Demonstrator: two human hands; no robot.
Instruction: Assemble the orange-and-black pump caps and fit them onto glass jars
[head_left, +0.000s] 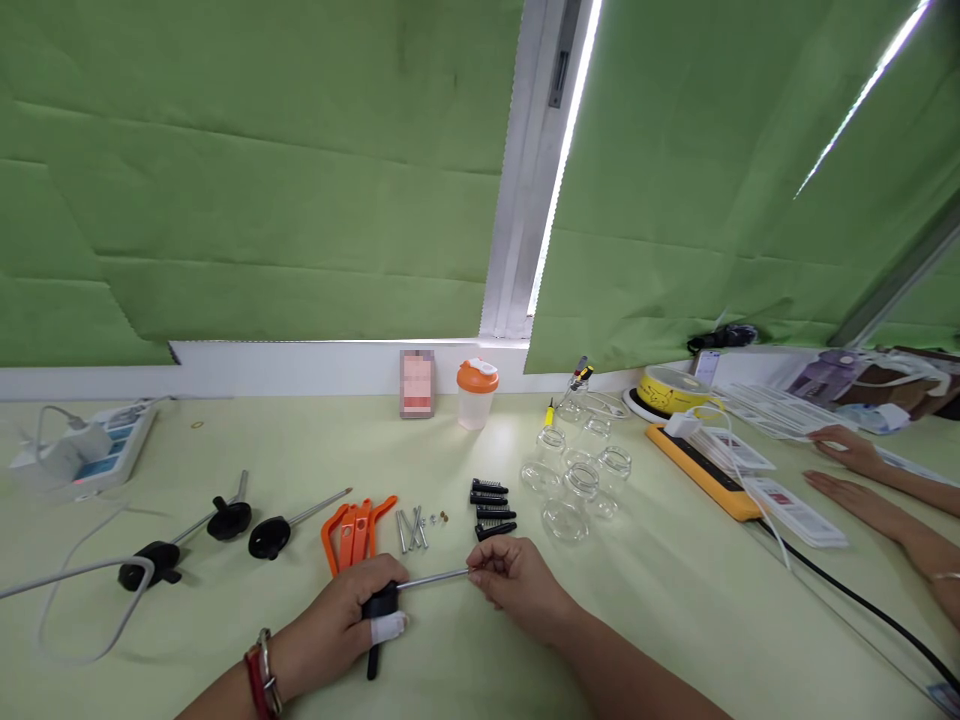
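My left hand, with a white wrap on one finger, is closed around a black cap that has a thin metal rod sticking out to the right. The thumb and fingers of my right hand pinch the rod's far end; anything small between those fingertips is hidden. Just beyond my left hand lie orange handles. Several metal pins and tiny bits are beside them. Black pieces with springs lie in a column above my right hand.
Similar black caps with rods lie at left, near a white power strip. Glass jars cluster right of centre. An orange-lidded cup stands at the back. Rightward are an orange power strip and another person's hands.
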